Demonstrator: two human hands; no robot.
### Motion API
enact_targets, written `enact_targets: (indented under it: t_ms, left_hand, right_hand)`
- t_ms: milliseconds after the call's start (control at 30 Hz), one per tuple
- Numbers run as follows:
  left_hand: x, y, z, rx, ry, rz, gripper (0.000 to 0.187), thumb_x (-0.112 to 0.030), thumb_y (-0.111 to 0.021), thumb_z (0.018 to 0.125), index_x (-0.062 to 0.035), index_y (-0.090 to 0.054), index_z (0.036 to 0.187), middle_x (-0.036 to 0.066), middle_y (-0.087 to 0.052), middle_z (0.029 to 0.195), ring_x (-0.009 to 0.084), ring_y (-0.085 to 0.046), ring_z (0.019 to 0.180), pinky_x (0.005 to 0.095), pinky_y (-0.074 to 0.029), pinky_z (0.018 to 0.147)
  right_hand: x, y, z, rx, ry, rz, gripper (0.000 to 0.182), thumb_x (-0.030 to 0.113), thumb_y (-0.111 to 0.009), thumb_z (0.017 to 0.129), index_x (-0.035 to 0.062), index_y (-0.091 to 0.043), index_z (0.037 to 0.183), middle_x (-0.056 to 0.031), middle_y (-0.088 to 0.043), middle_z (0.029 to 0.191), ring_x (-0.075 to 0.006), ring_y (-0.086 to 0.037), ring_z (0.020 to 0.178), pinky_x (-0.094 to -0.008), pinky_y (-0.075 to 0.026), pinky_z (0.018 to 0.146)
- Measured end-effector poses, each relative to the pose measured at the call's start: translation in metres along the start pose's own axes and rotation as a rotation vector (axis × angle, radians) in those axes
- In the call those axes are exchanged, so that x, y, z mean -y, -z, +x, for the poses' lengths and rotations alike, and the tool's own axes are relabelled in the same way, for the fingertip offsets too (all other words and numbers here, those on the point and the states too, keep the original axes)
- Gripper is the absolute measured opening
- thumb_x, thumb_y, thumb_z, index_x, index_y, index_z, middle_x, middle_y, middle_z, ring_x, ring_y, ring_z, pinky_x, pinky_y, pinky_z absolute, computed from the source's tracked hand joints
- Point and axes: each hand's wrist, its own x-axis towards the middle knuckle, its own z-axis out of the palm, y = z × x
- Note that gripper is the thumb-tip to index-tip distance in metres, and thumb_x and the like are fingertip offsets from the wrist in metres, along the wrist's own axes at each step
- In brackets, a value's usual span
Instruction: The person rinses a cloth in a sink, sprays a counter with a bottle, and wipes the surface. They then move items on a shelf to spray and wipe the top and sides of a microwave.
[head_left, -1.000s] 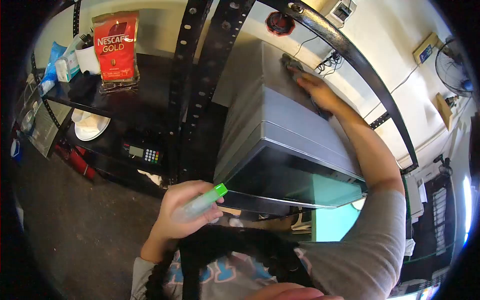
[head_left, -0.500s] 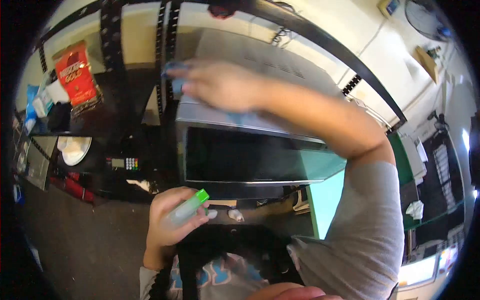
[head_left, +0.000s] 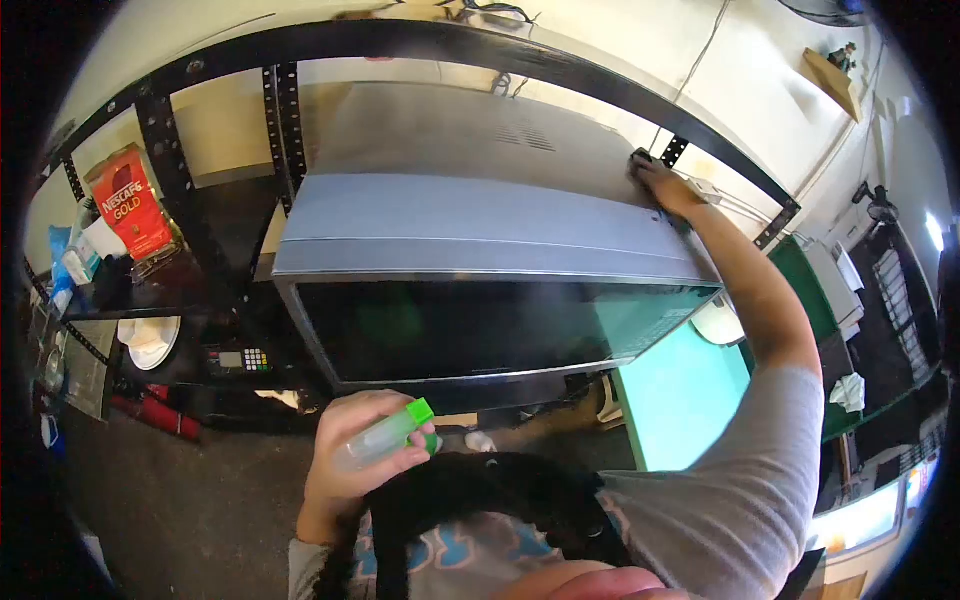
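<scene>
My left hand (head_left: 340, 440) is wrapped around a small clear spray bottle (head_left: 378, 446) with a bright green top, held tilted in front of the microwave oven. The silver-grey oven (head_left: 440, 215) has a dark glass door and stands inside a black metal rack. My right hand (head_left: 668, 188) reaches to the right end of the oven's top, with the fingers bent down on the surface. Something dark shows at its fingertips. The blue cloth seen at this hand half a second ago is mostly hidden now.
Black slotted rack bars (head_left: 430, 45) run behind and above the oven. On the left shelf stand a red Nescafé Gold pouch (head_left: 132, 205), a white plate (head_left: 150, 345) and a keypad device (head_left: 240, 360). A mint-green table (head_left: 685, 400) lies at the right.
My right hand has swept from the left end of the oven's top to its right end. My left hand keeps the bottle in nearly the same place. The camera view has shifted.
</scene>
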Motion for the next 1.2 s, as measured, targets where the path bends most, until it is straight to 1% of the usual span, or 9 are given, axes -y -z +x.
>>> enact_targets:
  t_ms: [133,267,400,500,533,633,767,900,1200]
  left_hand:
    - [0.006,0.012,-0.013,-0.027,0.023,0.056,0.029,-0.009,-0.081,0.068,0.0020,-0.066,0.091,0.009,-0.068,0.082,0.0189,-0.066,0.072,0.0294,-0.051,0.069]
    - [0.008,0.023,-0.013,0.057,-0.037,0.188,0.030,-0.009,-0.081,0.067,0.0021,-0.066,0.090,0.010,-0.069,0.082,0.0195,-0.067,0.072,0.0297,-0.051,0.068]
    - [0.007,0.007,-0.003,0.011,0.007,0.109,0.030,-0.010,-0.081,0.067,0.0016,-0.066,0.090,0.010,-0.069,0.082,0.0199,-0.067,0.071,0.0300,-0.051,0.068]
    - [0.008,-0.004,0.009,0.039,-0.028,0.121,0.030,-0.010,-0.081,0.066,0.0015,-0.067,0.090,0.010,-0.069,0.082,0.0199,-0.067,0.071,0.0299,-0.052,0.068]
    - [0.008,-0.009,0.012,0.031,-0.040,0.141,0.030,-0.010,-0.081,0.066,0.0017,-0.067,0.090,0.010,-0.069,0.081,0.0199,-0.067,0.071,0.0297,-0.051,0.068]
    - [0.007,-0.024,0.020,-0.001,-0.032,0.160,0.031,-0.010,-0.082,0.066,0.0020,-0.067,0.090,0.010,-0.069,0.081,0.0199,-0.067,0.071,0.0292,-0.051,0.068]
    - [0.004,-0.055,0.025,-0.086,-0.001,0.206,0.031,-0.012,-0.082,0.067,0.0019,-0.067,0.090,0.009,-0.068,0.079,0.0188,-0.066,0.070,0.0285,-0.050,0.066]
    - [0.004,-0.093,0.021,-0.110,0.063,0.358,0.031,-0.012,-0.082,0.067,0.0014,-0.067,0.090,0.009,-0.067,0.080,0.0174,-0.065,0.069,0.0282,-0.049,0.065]
    - [-0.008,-0.173,-0.017,-0.326,0.137,0.377,0.035,-0.015,-0.082,0.067,-0.0001,-0.067,0.095,0.007,-0.068,0.085,0.0153,-0.064,0.073,0.0274,-0.047,0.065]
  right_hand:
    - [-0.009,-0.041,0.138,0.050,0.222,-0.577,0.032,0.010,-0.044,0.091,0.0016,-0.059,0.119,-0.0151,-0.054,0.133,-0.0327,-0.055,0.119,-0.0411,-0.047,0.099]
    - [0.113,-0.068,0.235,0.048,0.173,-0.096,0.036,0.018,-0.041,0.094,0.0025,-0.059,0.121,-0.0180,-0.053,0.134,-0.0360,-0.053,0.122,-0.0450,-0.044,0.102]
    - [0.243,-0.006,0.151,-0.227,0.719,-0.317,0.034,0.022,-0.048,0.091,0.0077,-0.062,0.119,-0.0167,-0.056,0.129,-0.0372,-0.055,0.116,-0.0468,-0.046,0.099]
    - [0.205,-0.044,0.185,-0.220,0.662,0.099,0.037,0.022,-0.046,0.092,0.0095,-0.060,0.124,-0.0150,-0.054,0.133,-0.0369,-0.055,0.117,-0.0470,-0.044,0.102]
    - [0.212,0.002,0.145,-0.073,0.674,-0.385,0.052,0.003,-0.056,0.079,0.0100,-0.056,0.131,-0.0127,-0.047,0.144,-0.0330,-0.043,0.134,-0.0413,-0.039,0.110]
    - [0.088,-0.061,0.209,-0.077,0.410,0.091,0.044,0.001,-0.051,0.081,0.0031,-0.058,0.124,-0.0131,-0.050,0.141,-0.0331,-0.045,0.131,-0.0414,-0.040,0.108]
    - [-0.079,-0.089,0.248,-0.169,0.593,-0.481,0.035,0.008,-0.047,0.091,0.0024,-0.059,0.123,-0.0134,-0.050,0.142,-0.0346,-0.048,0.129,-0.0402,-0.038,0.109]
    - [-0.191,-0.164,0.318,-0.224,0.224,-0.140,0.035,0.014,-0.040,0.097,0.0053,-0.058,0.126,-0.0171,-0.046,0.144,-0.0333,-0.055,0.122,-0.0388,-0.042,0.105]
    - [-0.125,-0.052,0.133,0.078,0.300,-0.380,0.036,0.012,-0.041,0.094,0.0006,-0.056,0.124,-0.0232,-0.055,0.130,-0.0370,-0.058,0.113,-0.0422,-0.046,0.097]
